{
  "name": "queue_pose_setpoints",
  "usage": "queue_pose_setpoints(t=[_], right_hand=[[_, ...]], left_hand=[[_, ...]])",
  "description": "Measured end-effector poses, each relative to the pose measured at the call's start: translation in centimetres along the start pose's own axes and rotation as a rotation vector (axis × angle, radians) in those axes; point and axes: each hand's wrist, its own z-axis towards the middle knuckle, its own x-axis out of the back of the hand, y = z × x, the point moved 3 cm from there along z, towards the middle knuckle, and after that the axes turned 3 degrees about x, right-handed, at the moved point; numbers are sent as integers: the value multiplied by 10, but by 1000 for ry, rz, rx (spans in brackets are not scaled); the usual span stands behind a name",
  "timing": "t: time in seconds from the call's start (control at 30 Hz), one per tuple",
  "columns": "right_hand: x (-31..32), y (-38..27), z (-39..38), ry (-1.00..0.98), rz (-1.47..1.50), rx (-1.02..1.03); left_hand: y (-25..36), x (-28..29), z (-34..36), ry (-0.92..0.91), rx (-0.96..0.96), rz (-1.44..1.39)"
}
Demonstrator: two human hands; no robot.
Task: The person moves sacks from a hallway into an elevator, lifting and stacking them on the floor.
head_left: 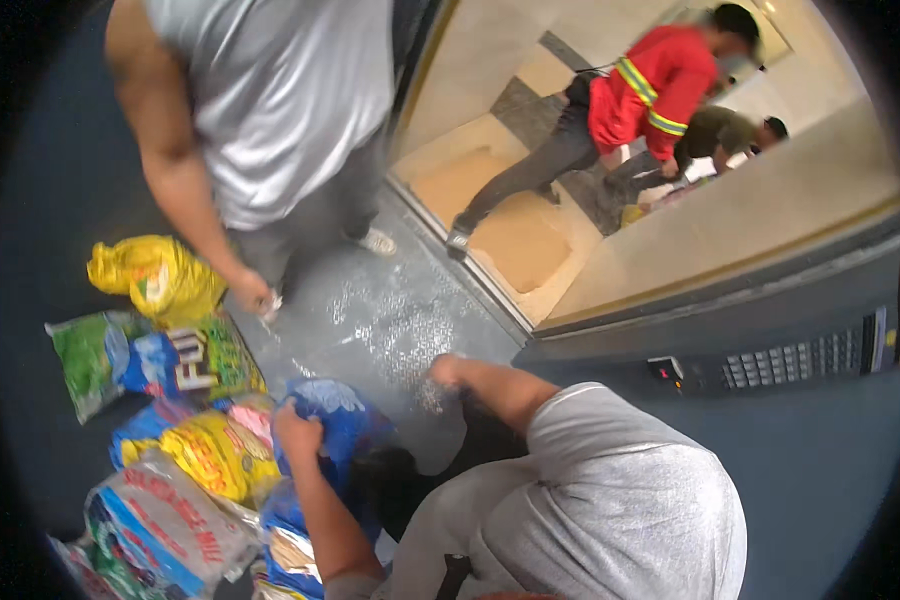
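Observation:
My left hand (300,432), its fingers closed, grips a blue plastic bag (338,402) with pale markings at the right edge of a pile of bags. My right hand (446,371) hovers over the grey floor, fingers curled in; whether it holds anything is hidden. Close to my left hand lie a yellow printed bag (218,458) and a pink one (254,416). Below it is another blue bag (288,530) with white. At the lower left rests a large clear-and-blue bag (175,530) with red print. What the bags contain is hard to make out.
A person (270,110) in grey stands beside a yellow bag (165,275) and a green bag (95,360). White specks dust the floor (395,310). Beyond the doorway sill (470,268), a person in red (640,90) steps near another, bent over. A button panel (795,360) lines the right wall.

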Motion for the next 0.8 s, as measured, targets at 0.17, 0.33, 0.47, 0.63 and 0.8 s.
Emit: queue_pose_setpoints(t=[0.17, 0.33, 0.47, 0.63, 0.8], right_hand=[[56, 167, -155, 177, 315, -475], [111, 250, -271, 539, 1185, -808], [137, 303, -325, 929, 1580, -937], [128, 422, -346, 1131, 1441, -1013], [186, 401, -376, 1385, 1620, -913]], left_hand=[[106, -17, -45, -198, -289, 16], [200, -49, -46, -284, -238, 75], [277, -90, -39, -367, -167, 48], [402, -113, -42, -360, -330, 50], [476, -102, -67, -390, -399, -43]])
